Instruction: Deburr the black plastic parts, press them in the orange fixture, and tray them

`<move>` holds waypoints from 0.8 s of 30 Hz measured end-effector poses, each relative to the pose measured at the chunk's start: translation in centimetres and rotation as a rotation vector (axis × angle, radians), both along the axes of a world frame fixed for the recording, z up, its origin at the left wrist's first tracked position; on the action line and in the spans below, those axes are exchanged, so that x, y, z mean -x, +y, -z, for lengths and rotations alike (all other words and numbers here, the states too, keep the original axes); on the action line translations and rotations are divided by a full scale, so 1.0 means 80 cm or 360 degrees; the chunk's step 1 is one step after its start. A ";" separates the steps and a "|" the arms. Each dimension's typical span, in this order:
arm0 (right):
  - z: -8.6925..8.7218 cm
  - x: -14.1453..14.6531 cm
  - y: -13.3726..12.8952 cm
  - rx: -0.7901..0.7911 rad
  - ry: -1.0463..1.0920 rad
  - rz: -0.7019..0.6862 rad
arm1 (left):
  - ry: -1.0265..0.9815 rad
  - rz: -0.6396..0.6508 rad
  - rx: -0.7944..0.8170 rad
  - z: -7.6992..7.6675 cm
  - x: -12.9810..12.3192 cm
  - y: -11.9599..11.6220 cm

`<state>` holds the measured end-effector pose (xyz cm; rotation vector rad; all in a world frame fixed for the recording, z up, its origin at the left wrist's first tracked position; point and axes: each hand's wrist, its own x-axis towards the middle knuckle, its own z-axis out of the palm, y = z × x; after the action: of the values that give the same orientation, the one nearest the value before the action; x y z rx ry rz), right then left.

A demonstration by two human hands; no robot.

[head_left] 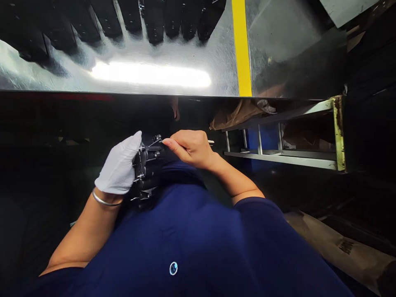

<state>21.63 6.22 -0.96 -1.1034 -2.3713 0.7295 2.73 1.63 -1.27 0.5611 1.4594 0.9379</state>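
Note:
My left hand [119, 167], in a white glove, is closed around a glossy black part with several metal pins and clips [144, 169], held close to my body. Its lower end is dark against my clothes. Bare and closed, my right hand [192, 147] pinches a thin tool whose pale end [211, 142] sticks out behind the fist. The fingertips meet the upper right side of the black part, near a small metal fitting [157, 138]. What kind of tool it is, I cannot make out.
Ahead lies a shiny metal table [216, 53] with a row of black parts [154, 24] at its far left. Yellow tape [241, 49] crosses it. To the right stand a metal rack [278, 159] and a brown paper bag [238, 115]; a brown sack [346, 247] lies lower right.

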 end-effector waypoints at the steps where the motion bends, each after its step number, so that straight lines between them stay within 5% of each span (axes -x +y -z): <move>1: -0.001 0.000 0.000 0.0029 0.0002 -0.0009 | -0.0066 0.0001 0.0048 -0.001 0.000 0.000; 7: -0.011 -0.007 0.001 0.0277 0.0259 -0.0233 | -0.0004 -0.0001 -0.0005 -0.016 -0.004 0.001; 11: -0.014 -0.009 0.002 0.0233 0.0464 -0.0258 | 0.0124 0.0006 -0.0187 -0.024 -0.002 0.000; 17: -0.021 -0.010 0.000 0.0146 0.0305 -0.0246 | 0.0323 0.0122 -0.0266 -0.036 0.000 -0.001; 24: -0.038 -0.017 0.006 0.0533 0.0181 -0.0423 | 0.0523 0.0139 -0.0332 -0.046 -0.002 -0.003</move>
<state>22.95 6.73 2.08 -0.8467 -2.3778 1.2846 2.87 1.37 2.41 0.9618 1.6218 0.9665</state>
